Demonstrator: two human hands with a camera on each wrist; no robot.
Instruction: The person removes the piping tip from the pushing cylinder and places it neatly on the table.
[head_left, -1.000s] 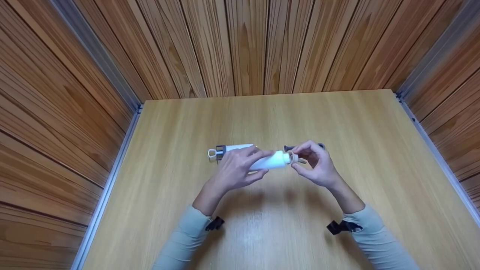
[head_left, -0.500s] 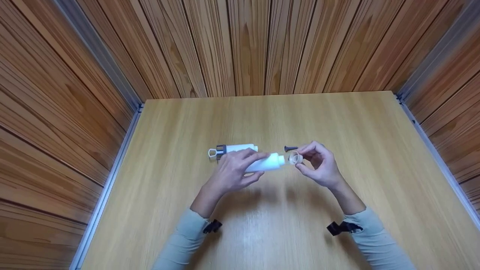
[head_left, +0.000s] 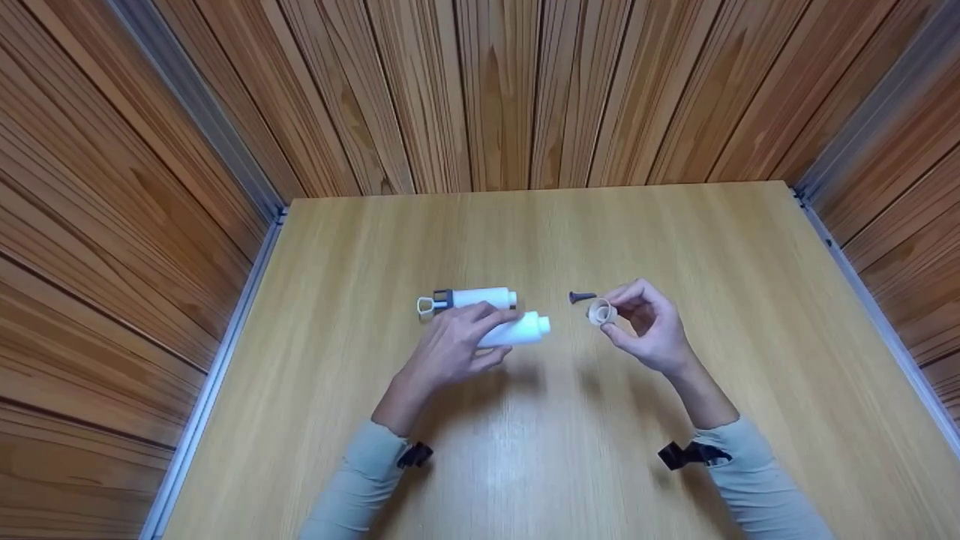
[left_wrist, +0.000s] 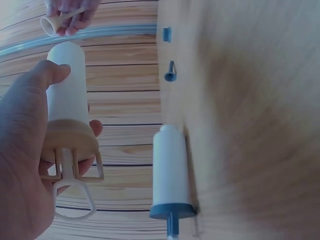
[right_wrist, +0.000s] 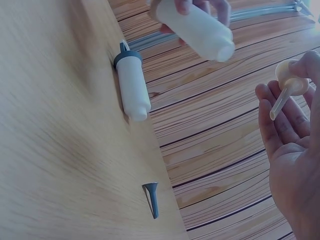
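My left hand (head_left: 454, 341) grips a white icing syringe (head_left: 517, 330) by its barrel, the bare narrow neck pointing right. In the left wrist view the syringe shows a beige collar (left_wrist: 70, 135) and a pale ring-handled plunger (left_wrist: 74, 200). Off to the right, my right hand (head_left: 652, 330) pinches a translucent beige nozzle (head_left: 602, 311) between thumb and fingers. It has a wide round cap end and a thin tube (right_wrist: 281, 102), best seen in the right wrist view. A gap separates the nozzle from the syringe neck.
Behind the left hand, a second white syringe (head_left: 484, 298) with a dark blue-grey collar lies on the wooden table (head_left: 525, 240). A dark nozzle (head_left: 582, 297) lies beyond the right hand. Farther along, a small blue piece (left_wrist: 167, 34) shows in the left wrist view. Wood-plank walls (head_left: 495, 90) enclose the table.
The nozzle has come away from the syringe neck and turned its round opening to the head camera. My left hand has drawn the syringe left; my right hand has shifted slightly right.
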